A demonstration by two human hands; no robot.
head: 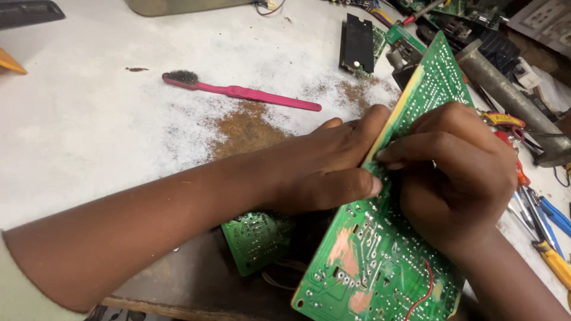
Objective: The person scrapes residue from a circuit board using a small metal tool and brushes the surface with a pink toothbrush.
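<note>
- Two hands work one large green circuit board [380, 261], which stands tilted with its solder side up, running from the near middle of the scene up toward the far right.
- The left hand [324, 166] grips the board's left edge, thumb on the solder face and fingers wrapped behind it, steadying it.
- The right hand [458, 178] is curled over the middle of the board, fingertips pinched together against the solder face; whether they pinch a small tool or part I cannot tell, since the fingers hide it.
- As a judgement, the work on the board looks midway: brown dust [250, 128] lies spread on the white table [77, 137] just far of the hands, and a pink toothbrush [238, 91] with dark, dirty bristles rests beyond it, untouched.
- What seems left: pinkish patches and a loose red wire [427, 285] remain on the board's near end.
- A smaller green board [256, 238] lies under the left wrist, and more boards and hand tools [544, 220] crowd the right and far right.
</note>
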